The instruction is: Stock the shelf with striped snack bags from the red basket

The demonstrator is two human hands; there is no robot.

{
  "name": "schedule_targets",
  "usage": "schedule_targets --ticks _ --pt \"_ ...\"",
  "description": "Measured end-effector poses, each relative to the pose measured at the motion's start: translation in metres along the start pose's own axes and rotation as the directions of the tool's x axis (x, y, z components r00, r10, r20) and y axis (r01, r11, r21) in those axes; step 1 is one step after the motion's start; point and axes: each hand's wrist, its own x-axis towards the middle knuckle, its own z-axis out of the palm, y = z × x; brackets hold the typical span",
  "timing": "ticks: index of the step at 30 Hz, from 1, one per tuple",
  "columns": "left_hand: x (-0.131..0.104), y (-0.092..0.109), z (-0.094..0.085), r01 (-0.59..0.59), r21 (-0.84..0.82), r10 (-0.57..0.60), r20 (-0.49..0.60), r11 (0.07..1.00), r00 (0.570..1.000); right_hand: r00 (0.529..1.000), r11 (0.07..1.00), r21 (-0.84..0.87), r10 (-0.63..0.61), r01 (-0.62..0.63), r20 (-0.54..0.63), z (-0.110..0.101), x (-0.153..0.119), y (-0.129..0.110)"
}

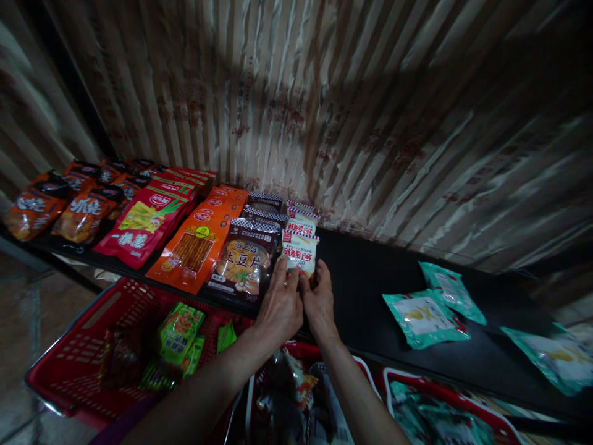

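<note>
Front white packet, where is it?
In the head view, the white packet is near centre, its lower end between left hand and right hand, right of the brown bag.

Light is dim and uneven. Beyond the left hand (282,303) and right hand (320,300), the pleated curtain (259,123) catches soft brightness under a broad shadow, darkening toward the upper right. Small glints mark the brown packet (243,262) just left of the grip. Far right of it, a teal packet (551,358) looks stretched and smeared; the floor (18,346) far left is blurred.
</note>
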Motion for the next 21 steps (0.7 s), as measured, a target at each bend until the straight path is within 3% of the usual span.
schedule_targets --ticks 4,21 --pt "0.001 -0.002 0.000 -0.007 -0.015 0.007 -0.001 1.000 1.000 1.000 0.996 -0.082 0.018 -0.017 0.012 -0.001 -0.006 -0.009" --pt "0.001 -0.001 -0.002 0.018 -0.047 -0.018 0.013 0.999 1.000 1.000 1.000 -0.019 0.011 -0.011 0.006 0.002 -0.015 -0.007"
